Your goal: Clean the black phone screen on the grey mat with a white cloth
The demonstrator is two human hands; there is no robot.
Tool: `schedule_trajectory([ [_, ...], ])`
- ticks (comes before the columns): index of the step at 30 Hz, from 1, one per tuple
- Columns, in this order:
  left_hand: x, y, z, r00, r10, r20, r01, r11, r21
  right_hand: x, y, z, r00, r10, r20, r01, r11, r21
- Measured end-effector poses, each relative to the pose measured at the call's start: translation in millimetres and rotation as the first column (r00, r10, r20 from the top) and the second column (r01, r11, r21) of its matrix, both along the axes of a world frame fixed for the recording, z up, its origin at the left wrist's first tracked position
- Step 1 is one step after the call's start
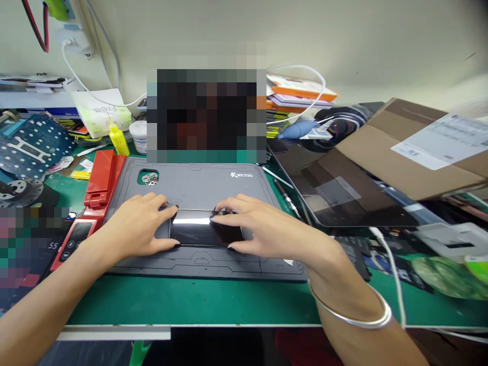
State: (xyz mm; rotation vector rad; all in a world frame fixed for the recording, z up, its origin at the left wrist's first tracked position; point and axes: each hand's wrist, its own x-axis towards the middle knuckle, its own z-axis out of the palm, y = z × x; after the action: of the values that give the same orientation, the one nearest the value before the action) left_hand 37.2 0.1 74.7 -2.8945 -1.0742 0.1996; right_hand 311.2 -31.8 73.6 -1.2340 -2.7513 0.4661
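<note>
A black smartphone lies sideways on a grey work mat, its glossy screen up with a bright strip of light reflected in it. My left hand grips the phone's left end, thumb at the near edge and fingers at the far corner. At the other end, my right hand holds the phone with the thumb by the near edge and a fingertip over the screen. Part of the phone's right end is hidden under my right fingers. A silver bangle circles my right wrist.
Left of the mat stands a red device with a button panel. Behind it are a yellow bottle and a white tub. A large dark-screened tablet leans at the right, near a cardboard box. A white cable hangs over the bench edge.
</note>
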Motion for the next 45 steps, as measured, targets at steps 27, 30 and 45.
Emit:
schedule_trajectory([
  [27,-0.4,-0.9,-0.8,1.000,0.004,-0.011,-0.004,1.000,0.006,0.0,-1.4,-1.2,0.999,0.005,0.043,-0.007,0.999,0.034],
  [30,-0.6,-0.9,-0.8,1.000,0.002,-0.009,-0.002,1.000,0.003,-0.1,-1.4,-1.3,0.999,0.006,0.045,-0.008,0.999,0.032],
  [45,-0.5,-1.4,-0.7,1.000,-0.002,-0.004,0.002,1.000,0.009,0.9,-2.0,-1.3,1.000,0.019,0.005,-0.020,0.999,0.036],
])
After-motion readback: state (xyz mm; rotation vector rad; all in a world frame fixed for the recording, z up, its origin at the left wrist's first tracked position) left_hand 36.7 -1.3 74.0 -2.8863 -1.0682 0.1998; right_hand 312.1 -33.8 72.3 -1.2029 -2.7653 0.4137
